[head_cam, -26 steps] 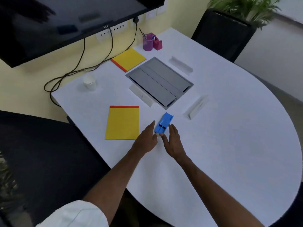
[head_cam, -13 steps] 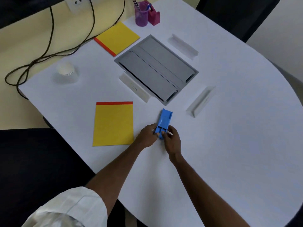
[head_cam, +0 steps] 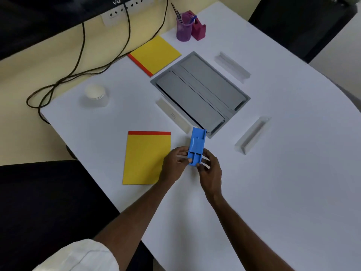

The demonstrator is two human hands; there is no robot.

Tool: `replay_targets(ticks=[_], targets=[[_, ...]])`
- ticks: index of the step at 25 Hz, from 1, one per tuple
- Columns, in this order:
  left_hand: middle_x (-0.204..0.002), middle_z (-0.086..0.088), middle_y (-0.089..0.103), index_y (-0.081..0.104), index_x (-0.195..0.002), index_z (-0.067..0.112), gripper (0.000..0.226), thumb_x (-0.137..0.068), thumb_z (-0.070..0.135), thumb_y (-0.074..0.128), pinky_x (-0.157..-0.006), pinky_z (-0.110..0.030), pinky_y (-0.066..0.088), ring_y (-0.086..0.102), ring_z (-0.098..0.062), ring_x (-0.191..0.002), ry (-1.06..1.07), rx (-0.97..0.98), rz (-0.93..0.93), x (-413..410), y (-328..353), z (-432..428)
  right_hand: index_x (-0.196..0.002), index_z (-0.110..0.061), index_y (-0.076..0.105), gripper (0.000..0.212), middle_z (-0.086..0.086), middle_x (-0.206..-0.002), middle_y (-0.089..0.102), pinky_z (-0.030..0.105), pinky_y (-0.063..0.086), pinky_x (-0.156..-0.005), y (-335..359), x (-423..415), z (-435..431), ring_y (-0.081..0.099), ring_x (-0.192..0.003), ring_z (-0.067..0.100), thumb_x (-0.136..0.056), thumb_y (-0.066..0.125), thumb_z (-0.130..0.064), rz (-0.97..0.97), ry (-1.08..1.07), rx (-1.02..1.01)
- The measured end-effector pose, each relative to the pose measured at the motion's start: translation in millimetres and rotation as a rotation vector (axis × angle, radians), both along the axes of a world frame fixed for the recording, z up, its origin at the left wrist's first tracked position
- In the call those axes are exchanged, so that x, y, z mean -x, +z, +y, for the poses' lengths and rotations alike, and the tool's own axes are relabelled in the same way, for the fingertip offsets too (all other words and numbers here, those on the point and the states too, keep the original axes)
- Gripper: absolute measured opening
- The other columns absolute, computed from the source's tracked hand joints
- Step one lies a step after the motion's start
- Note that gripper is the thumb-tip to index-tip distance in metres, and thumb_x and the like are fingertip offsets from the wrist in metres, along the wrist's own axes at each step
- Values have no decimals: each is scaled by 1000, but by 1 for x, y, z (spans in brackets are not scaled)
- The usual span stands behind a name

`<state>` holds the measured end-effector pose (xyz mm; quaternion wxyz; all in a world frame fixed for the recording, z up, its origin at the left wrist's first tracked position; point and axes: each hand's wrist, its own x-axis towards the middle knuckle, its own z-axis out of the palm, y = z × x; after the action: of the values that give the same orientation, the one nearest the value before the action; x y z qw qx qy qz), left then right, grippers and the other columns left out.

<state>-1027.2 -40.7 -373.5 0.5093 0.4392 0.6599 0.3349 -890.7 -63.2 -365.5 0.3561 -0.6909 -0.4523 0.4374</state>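
A long blue plastic holder (head_cam: 197, 144) with two slots at its near end is at the middle of the white table (head_cam: 283, 173). My left hand (head_cam: 173, 165) grips its near left side with curled fingers. My right hand (head_cam: 210, 171) pinches its near right corner. The holder's near end looks raised off the table between my hands. Its far end points toward a grey hatch (head_cam: 201, 90) set in the tabletop.
A yellow pad (head_cam: 145, 158) lies left of my hands, another yellow pad (head_cam: 154, 54) at the back. Three clear name-card stands (head_cam: 252, 134) (head_cam: 232, 66) (head_cam: 172, 115) surround the hatch. A lidded jar (head_cam: 95, 94), a purple pen cup (head_cam: 183, 29) and black cables (head_cam: 78, 75) are farther back.
Both hands went from touching the holder's near end with straight fingers to gripping it and raising that end. The camera view tilted and shifted between frames.
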Motion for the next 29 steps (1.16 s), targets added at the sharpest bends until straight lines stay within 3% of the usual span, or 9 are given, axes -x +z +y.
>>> replay_targets(ticks=[2, 7, 10, 14, 19, 24, 29], targets=[[-119, -6, 72, 64, -127, 11, 40, -89, 7, 74, -76, -13, 56, 70, -19, -106, 59, -38, -10, 13, 6, 9, -138, -18, 53, 50, -3, -134, 58, 13, 53, -84, 6, 15, 14, 60, -106, -1, -91, 62, 0, 10, 14, -48], [-123, 2, 70, 62, -131, 16, 47, -87, 10, 77, -78, -15, 57, 69, -12, -104, 126, -140, 8, 44, 15, 31, -136, -17, 52, 63, -6, -128, 57, 20, 54, -83, 22, 61, 55, 61, -105, 6, -82, 81, -31, 38, 43, -100], [-126, 0, 68, 61, -134, 18, 53, -86, 6, 77, -84, -19, 59, 67, -11, -110, 102, -201, 5, 62, 17, 41, -132, -12, 51, 67, 1, -124, 57, 29, 53, -86, 26, 85, 83, 58, -107, 16, -77, 84, -34, -29, 75, -113], [-131, 2, 66, 59, -137, 21, 57, -85, 10, 78, -98, -30, 56, 61, -11, -122, 49, -260, 52, 99, 12, 58, -126, -14, 53, 61, 0, -120, 59, 26, 50, -82, 24, 110, 114, 59, -106, 17, -76, 85, -29, -105, 119, -141], [-159, 0, 42, 40, -152, 19, 57, -100, 33, 59, -117, -36, 39, 35, -16, -148, -79, -275, 424, 162, -9, 91, -133, -13, 51, 66, 3, -127, 59, 31, 55, -88, 20, 144, 149, 57, -108, 13, -78, 83, -30, -178, 261, -159], [-170, -10, 3, 9, -160, 6, 72, -106, 37, 44, -128, -42, 10, 0, -24, -158, -331, -52, 787, 229, -56, 126, -135, -14, 51, 66, 6, -129, 60, 38, 57, -93, 7, 170, 195, 60, -114, 19, -80, 81, -32, -291, 373, -183], [-170, -11, -2, 6, -160, 5, 85, -100, 54, 41, -128, -43, 9, -1, -26, -158, -454, -91, 914, 252, -77, 160, -136, -12, 52, 65, 9, -126, 61, 26, 51, -85, 1, 193, 247, 61, -112, 21, -80, 80, -29, -394, 447, -233]])
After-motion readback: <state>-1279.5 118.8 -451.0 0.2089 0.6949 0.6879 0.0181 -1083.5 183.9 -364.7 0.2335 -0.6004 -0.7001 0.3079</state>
